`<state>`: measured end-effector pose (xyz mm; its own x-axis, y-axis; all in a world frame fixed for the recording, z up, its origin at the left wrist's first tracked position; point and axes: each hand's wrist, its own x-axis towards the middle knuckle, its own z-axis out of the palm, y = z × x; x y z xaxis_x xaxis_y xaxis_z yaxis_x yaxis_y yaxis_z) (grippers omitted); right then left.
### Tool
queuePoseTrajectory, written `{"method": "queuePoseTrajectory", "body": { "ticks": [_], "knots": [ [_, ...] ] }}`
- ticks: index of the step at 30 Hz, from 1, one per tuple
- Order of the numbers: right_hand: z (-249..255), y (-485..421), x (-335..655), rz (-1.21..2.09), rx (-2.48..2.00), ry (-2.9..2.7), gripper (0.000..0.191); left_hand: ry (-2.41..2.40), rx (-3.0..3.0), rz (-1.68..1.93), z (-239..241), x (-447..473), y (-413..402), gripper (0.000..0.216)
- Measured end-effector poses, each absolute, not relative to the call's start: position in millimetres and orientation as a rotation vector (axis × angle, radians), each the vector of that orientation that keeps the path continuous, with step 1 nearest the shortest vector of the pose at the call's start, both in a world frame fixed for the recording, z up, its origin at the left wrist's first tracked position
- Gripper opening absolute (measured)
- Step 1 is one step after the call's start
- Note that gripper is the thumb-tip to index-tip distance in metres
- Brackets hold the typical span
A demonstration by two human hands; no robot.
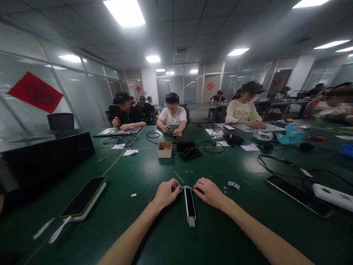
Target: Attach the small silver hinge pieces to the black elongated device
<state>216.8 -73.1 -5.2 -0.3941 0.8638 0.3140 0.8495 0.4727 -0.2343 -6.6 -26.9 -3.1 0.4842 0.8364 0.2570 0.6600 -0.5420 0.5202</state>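
Observation:
A slim white device with a black face (190, 205) lies lengthwise on the green table (143, 173) in front of me. My left hand (166, 193) is closed in a pinch at the device's far end, on a small metal part I cannot make out. My right hand (209, 191) is closed too, fingertips pressed to the same far end from the other side. A small white bracket piece (233, 184) and a few tiny loose bits lie just right of my right hand.
A phone in a green case (84, 197) lies at left on a white pack. Another phone (298, 195) and a white power bank (333, 196) lie at right with cables. A small cardboard box (164, 149) and black box (185, 143) stand ahead. Several people sit opposite.

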Motion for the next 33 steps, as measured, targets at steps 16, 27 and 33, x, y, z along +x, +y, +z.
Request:
{"method": "queuePoseTrajectory", "body": {
  "ticks": [16,27,33],
  "knots": [
    [-4.6,-74.6,215.8,0.086,-1.46,-2.32,0.017,1.195,2.612,0.469,4.9,-11.2,-30.9,0.019],
    [-6.1,-72.1,215.3,0.062,-1.425,-2.328,0.021,1.127,2.719,0.354,5.1,-13.3,-27.4,0.017],
    [-3.7,-74.3,214.1,0.075,-1.428,-2.31,0.02,1.104,2.729,0.361,5.7,-13.8,-27.0,0.019]
  ]
}}
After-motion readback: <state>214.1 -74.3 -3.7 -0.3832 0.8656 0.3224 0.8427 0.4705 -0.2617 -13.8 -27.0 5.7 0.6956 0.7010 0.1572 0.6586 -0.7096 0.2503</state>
